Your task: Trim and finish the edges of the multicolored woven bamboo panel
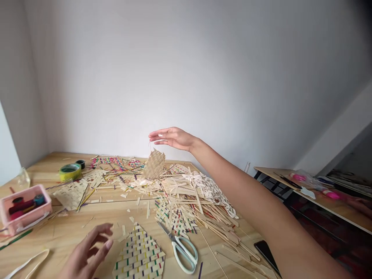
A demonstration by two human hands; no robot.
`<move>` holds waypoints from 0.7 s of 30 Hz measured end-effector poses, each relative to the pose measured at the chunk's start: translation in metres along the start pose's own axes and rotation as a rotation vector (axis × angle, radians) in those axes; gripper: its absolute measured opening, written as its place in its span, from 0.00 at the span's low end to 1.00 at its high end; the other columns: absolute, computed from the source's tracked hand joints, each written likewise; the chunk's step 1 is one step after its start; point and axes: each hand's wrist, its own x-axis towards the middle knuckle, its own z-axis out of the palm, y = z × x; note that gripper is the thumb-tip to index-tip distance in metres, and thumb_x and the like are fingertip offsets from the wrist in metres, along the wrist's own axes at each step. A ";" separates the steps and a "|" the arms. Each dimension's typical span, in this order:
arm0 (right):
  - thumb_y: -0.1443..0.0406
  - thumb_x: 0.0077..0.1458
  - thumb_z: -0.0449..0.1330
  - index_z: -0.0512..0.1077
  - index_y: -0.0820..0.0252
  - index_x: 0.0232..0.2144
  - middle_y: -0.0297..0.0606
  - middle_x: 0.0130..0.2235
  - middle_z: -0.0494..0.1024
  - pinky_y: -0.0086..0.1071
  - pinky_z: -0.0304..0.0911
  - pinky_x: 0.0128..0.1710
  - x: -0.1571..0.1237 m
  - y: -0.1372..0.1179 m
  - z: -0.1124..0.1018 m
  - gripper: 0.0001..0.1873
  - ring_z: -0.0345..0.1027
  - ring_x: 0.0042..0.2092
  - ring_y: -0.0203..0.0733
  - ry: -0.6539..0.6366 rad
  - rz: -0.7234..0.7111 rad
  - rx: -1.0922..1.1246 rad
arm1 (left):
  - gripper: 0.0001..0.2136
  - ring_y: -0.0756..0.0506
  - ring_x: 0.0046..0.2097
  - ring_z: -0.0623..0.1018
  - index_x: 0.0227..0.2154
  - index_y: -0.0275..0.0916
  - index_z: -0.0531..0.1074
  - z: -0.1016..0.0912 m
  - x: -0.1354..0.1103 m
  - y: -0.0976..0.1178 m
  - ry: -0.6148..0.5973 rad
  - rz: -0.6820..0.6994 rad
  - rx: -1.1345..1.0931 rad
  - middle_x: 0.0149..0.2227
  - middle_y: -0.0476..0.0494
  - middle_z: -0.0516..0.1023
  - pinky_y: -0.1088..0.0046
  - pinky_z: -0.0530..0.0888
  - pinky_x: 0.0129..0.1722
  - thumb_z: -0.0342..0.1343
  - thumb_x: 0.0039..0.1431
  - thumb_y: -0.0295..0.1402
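Note:
My right hand [174, 138] reaches out over the far part of the table, fingers stretched and apart. Just below its fingertips is a small plain woven piece [154, 164], tilted above the scraps; a thin thread runs up from beside it towards the fingertips. Whether the piece touches the pile beneath, I cannot tell. At the near edge, my left hand [90, 250] is loosely curled, with a gap between thumb and fingers and nothing visible in it. Beside it lies a woven piece with coloured strips [139, 254]. White-handled scissors [184, 252] lie to the right of that piece, blades slightly apart.
A pink box [26, 223] with thread spools stands at left, with yellow-green tape [69, 171] behind it. Loose strips, white cord [209, 188] and flat sticks [221, 228] cover the middle and right. A phone [266, 252] lies by my right forearm. A side table [343, 205] stands right.

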 end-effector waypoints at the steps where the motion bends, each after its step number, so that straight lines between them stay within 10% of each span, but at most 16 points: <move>1: 0.67 0.62 0.66 0.82 0.63 0.47 0.47 0.56 0.82 0.46 0.63 0.66 -0.003 -0.001 0.015 0.11 0.75 0.59 0.46 -0.065 -0.020 0.009 | 0.26 0.31 0.56 0.80 0.54 0.52 0.77 0.000 0.000 -0.001 0.029 0.030 -0.045 0.54 0.38 0.81 0.60 0.82 0.48 0.64 0.56 0.57; 6: 0.64 0.61 0.68 0.81 0.61 0.50 0.44 0.56 0.82 0.43 0.61 0.69 -0.012 0.010 0.083 0.15 0.74 0.60 0.44 -0.287 -0.068 0.116 | 0.49 0.29 0.74 0.60 0.73 0.60 0.52 0.003 -0.004 0.002 0.040 0.130 -0.265 0.76 0.38 0.56 0.48 0.71 0.65 0.73 0.52 0.47; 11: 0.61 0.60 0.69 0.82 0.59 0.49 0.42 0.56 0.82 0.42 0.61 0.69 -0.003 0.030 0.133 0.16 0.73 0.60 0.45 -0.406 -0.091 0.248 | 0.43 0.30 0.67 0.71 0.72 0.58 0.56 0.003 -0.010 0.027 0.012 0.016 -0.463 0.74 0.39 0.60 0.53 0.73 0.60 0.70 0.56 0.46; 15: 0.61 0.61 0.69 0.82 0.61 0.48 0.44 0.56 0.82 0.41 0.64 0.67 0.003 0.039 0.141 0.15 0.73 0.60 0.46 -0.390 -0.107 0.281 | 0.46 0.39 0.47 0.82 0.70 0.52 0.60 0.002 -0.008 0.033 0.096 -0.104 -0.595 0.53 0.41 0.78 0.63 0.79 0.45 0.76 0.49 0.39; 21: 0.65 0.65 0.62 0.82 0.61 0.46 0.43 0.52 0.84 0.42 0.67 0.64 -0.003 0.069 0.114 0.12 0.76 0.57 0.45 -0.150 -0.057 0.231 | 0.35 0.40 0.47 0.80 0.55 0.44 0.75 -0.003 0.001 0.024 0.199 -0.131 -0.559 0.45 0.44 0.79 0.66 0.78 0.45 0.79 0.42 0.36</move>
